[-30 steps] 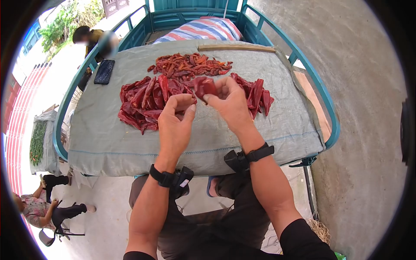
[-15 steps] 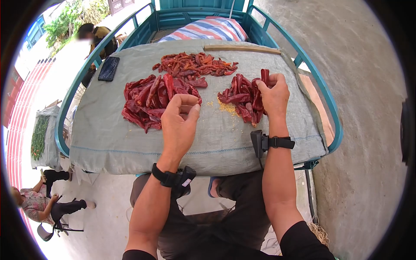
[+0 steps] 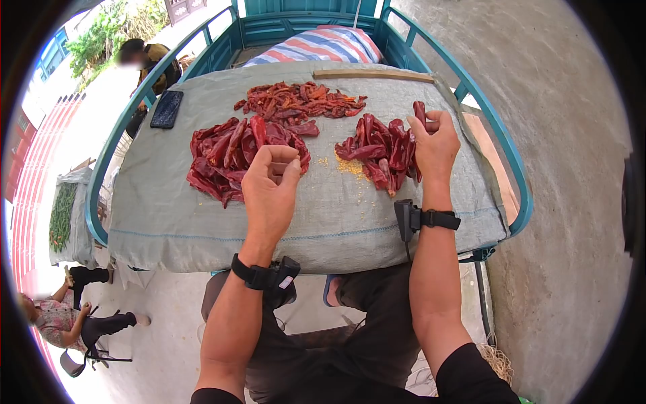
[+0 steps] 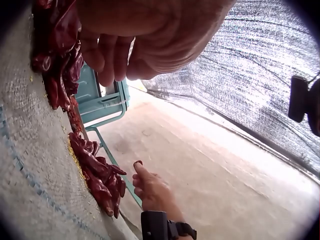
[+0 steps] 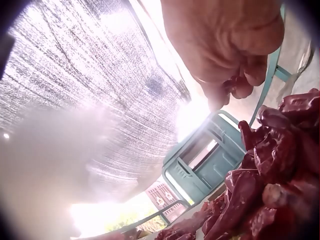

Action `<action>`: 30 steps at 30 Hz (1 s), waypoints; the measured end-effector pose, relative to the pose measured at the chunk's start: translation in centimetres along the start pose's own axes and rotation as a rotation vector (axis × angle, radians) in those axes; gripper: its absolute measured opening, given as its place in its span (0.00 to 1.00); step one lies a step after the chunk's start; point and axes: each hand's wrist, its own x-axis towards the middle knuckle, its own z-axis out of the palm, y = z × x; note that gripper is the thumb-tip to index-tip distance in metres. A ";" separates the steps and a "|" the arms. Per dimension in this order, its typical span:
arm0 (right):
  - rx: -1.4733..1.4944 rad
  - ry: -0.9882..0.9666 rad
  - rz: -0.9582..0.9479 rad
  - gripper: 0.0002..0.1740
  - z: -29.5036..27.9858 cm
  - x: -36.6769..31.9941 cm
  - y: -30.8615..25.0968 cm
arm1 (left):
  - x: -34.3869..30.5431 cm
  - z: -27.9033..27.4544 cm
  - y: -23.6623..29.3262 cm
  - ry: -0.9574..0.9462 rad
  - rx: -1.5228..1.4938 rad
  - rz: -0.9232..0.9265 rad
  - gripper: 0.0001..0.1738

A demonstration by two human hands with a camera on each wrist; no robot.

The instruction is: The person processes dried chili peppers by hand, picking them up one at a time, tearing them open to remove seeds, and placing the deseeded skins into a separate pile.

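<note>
Pepper [image 3: 419,109] at head view's right, part-hidden by my right hand [image 3: 437,145], my left hand [image 4: 150,32] cropped atop left wrist view, pale blur [image 5: 52,167], perhaps glare, lower left of right wrist view

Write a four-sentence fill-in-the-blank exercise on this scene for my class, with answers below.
The right hand holds one red ____.
Yellow ____ lie scattered beside the rightmost pile of peppers.
In the head view, the phone lies on the ____ side of the cloth.
The bag beyond the cloth has red, white and blue ____.

Missing words: pepper; seeds; left; stripes.
</note>
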 end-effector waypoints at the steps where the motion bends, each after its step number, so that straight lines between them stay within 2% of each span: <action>1: -0.053 0.006 -0.030 0.23 0.3 0.1 0.0 | 0.0 0.0 0.1 -0.003 0.006 -0.003 0.06; 6: -0.321 -0.030 -0.089 0.22 1.6 0.0 -0.4 | 0.0 -0.2 0.1 -0.009 -0.020 -0.015 0.05; 9: -0.386 -0.087 -0.129 0.21 1.8 -0.7 -0.7 | -0.1 -0.5 -0.1 -0.012 0.001 -0.018 0.05; 12: -0.397 -0.057 -0.251 0.18 2.1 -1.1 -1.1 | -0.3 -0.5 0.7 -0.043 0.103 -0.033 0.05; 15: -0.314 -0.052 -0.366 0.16 2.0 -1.8 -2.4 | 0.0 -0.9 0.5 0.074 0.306 0.117 0.04; 16: -0.267 -0.061 -0.397 0.15 2.3 -2.3 -3.3 | 0.3 -1.2 0.4 0.118 0.268 0.120 0.04; 19: 0.043 -0.415 -0.404 0.13 3.7 -4.6 -5.6 | 0.9 -1.9 0.4 0.212 0.162 0.113 0.04; 22: 0.138 -0.751 -0.568 0.15 5.8 -7.4 -6.6 | 0.9 -2.2 0.7 0.217 0.092 0.090 0.05; 25: 0.048 -0.847 -0.662 0.19 7.1 -9.2 -7.0 | 0.9 -2.0 -0.1 0.241 0.065 0.129 0.05; 30: -0.055 -0.831 -0.672 0.25 7.8 -10.1 -7.1 | 0.7 -1.7 0.3 0.239 0.051 0.090 0.05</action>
